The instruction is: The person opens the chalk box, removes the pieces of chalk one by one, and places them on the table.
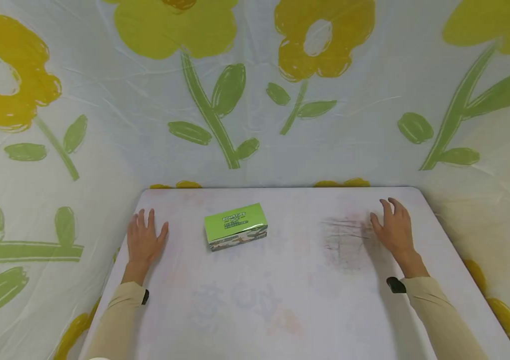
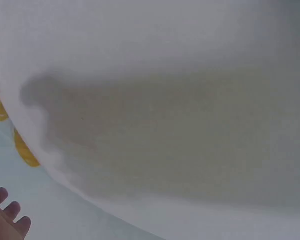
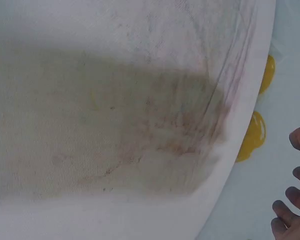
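A small green-topped box (image 1: 235, 225) with dark printing on its lid and a camouflage-like pattern along its side lies left of the middle of the table, slightly turned. To its left, over the table's left edge, my left hand (image 1: 144, 241) is held with fingers spread and nothing in them; its fingertips (image 2: 12, 210) show at the lower left of the left wrist view. Far to the right of the box, my right hand (image 1: 396, 232) hovers with loosely bent fingers and holds nothing. Part of that hand shows at the right edge of the right wrist view.
The white table (image 1: 245, 290) carries faint marks and a dark smudged, creased patch (image 1: 345, 242) near the right hand. A cloth (image 1: 349, 135) printed with yellow flowers and green leaves hangs behind and at both sides. Dark bands (image 1: 396, 285) sit at both wrists.
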{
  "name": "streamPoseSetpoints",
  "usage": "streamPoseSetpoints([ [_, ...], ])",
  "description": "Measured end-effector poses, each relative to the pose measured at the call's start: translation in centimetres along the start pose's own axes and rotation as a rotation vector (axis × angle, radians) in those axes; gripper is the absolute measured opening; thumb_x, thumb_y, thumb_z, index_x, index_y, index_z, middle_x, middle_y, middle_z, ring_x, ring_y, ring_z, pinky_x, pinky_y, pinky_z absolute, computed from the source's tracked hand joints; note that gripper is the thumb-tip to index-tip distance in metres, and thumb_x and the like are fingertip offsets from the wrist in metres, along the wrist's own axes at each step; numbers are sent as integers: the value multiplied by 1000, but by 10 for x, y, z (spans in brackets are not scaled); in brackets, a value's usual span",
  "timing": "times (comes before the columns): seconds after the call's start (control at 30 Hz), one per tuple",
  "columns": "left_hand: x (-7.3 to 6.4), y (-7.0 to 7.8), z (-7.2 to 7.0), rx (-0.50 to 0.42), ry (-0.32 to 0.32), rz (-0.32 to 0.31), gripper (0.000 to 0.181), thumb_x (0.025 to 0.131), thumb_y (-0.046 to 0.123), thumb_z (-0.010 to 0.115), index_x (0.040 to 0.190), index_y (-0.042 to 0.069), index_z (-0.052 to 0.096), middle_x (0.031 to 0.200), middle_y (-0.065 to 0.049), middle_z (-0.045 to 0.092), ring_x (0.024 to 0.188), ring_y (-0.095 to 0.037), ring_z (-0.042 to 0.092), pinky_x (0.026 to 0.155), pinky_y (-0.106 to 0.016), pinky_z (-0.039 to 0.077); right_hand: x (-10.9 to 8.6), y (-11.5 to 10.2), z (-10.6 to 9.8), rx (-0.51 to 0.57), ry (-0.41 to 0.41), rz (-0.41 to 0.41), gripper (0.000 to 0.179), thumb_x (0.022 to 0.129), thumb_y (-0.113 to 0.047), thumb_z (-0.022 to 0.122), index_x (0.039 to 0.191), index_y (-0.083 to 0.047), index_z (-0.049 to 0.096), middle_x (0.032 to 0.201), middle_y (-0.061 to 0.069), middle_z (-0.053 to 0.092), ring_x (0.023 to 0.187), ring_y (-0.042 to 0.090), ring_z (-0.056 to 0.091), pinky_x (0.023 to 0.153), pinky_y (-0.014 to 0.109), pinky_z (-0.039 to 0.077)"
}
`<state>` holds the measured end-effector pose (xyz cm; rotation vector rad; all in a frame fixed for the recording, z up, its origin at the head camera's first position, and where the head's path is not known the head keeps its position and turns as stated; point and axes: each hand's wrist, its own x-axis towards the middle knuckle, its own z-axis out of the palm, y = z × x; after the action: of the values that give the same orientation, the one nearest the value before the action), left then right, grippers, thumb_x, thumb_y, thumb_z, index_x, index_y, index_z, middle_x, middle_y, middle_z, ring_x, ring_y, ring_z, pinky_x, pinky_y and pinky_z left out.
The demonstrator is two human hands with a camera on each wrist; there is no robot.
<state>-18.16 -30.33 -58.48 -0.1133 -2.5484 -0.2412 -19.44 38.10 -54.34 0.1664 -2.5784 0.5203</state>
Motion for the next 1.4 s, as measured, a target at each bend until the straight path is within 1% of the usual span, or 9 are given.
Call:
streamPoseSetpoints([
  [0.1, 3, 6, -1, -26, 14, -24, 59, 95, 34, 63, 131, -13, 57, 129, -40, 53, 118, -59, 50, 99, -68, 43, 2, -5, 1, 43, 24, 3, 41, 93, -2, 67, 128, 16, 53, 129, 40, 50, 119, 59, 46, 101, 73, 35],
  [0.27, 8, 19, -6, -65, -19, -88, 54, 98, 32, 61, 128, -13, 58, 125, -38, 56, 115, -56, 53, 94, -66, 45, 6, -15, 3, 80, 45, 17, 35, 95, -1, 66, 124, 14, 56, 123, 38, 55, 112, 57, 51, 95, 71, 41],
  [0.4, 9, 29, -8, -102, -30, -124, 52, 99, 31, 61, 127, -13, 59, 125, -37, 57, 114, -55, 54, 93, -66, 46, 9, -26, 2, 106, 19, 68, 32, 98, -5, 64, 124, 13, 58, 123, 37, 56, 112, 56, 52, 95, 69, 42],
  [0.6, 11, 41, -9, -130, -89, -191, 52, 103, 34, 56, 129, -10, 58, 126, -33, 56, 113, -52, 54, 92, -64, 47, 12, -39, 2, 182, 3, 117, 32, 100, -8, 61, 125, 13, 59, 120, 35, 58, 111, 53, 54, 93, 68, 43],
  [0.87, 14, 56, -11, -172, -138, -231, 51, 105, 35, 55, 131, -8, 57, 127, -31, 57, 114, -48, 55, 92, -61, 48, 13, -50, 8, 326, 39, 124, 32, 101, -8, 63, 125, 12, 60, 119, 33, 60, 107, 49, 58, 91, 61, 47],
  [1.03, 14, 69, -10, -191, -184, -255, 54, 106, 39, 51, 134, -6, 57, 129, -30, 56, 118, -47, 54, 96, -60, 48, 14, -58, 12, 399, 29, 157, 33, 102, -10, 63, 126, 12, 60, 121, 31, 61, 110, 47, 59, 94, 62, 47],
  [1.13, 15, 76, -9, -207, -179, -253, 54, 106, 40, 51, 134, -5, 57, 128, -29, 58, 116, -46, 55, 95, -59, 49, 15, -63, 15, 415, 16, 183, 34, 102, -13, 63, 127, 11, 61, 121, 29, 63, 111, 44, 60, 95, 60, 48],
  [1.23, 16, 84, -9, -223, -162, -243, 53, 106, 39, 52, 133, -5, 58, 127, -29, 59, 114, -45, 57, 93, -58, 51, 15, -68, 18, 425, 1, 204, 35, 103, -16, 63, 128, 8, 61, 122, 26, 64, 110, 41, 61, 95, 53, 50],
  [1.4, 18, 95, -7, -249, -148, -241, 51, 106, 39, 51, 132, -5, 60, 125, -28, 60, 112, -44, 58, 91, -57, 52, 16, -77, 22, 472, -8, 223, 35, 102, -17, 64, 128, 7, 63, 123, 24, 64, 105, 40, 64, 88, 31, 52],
])
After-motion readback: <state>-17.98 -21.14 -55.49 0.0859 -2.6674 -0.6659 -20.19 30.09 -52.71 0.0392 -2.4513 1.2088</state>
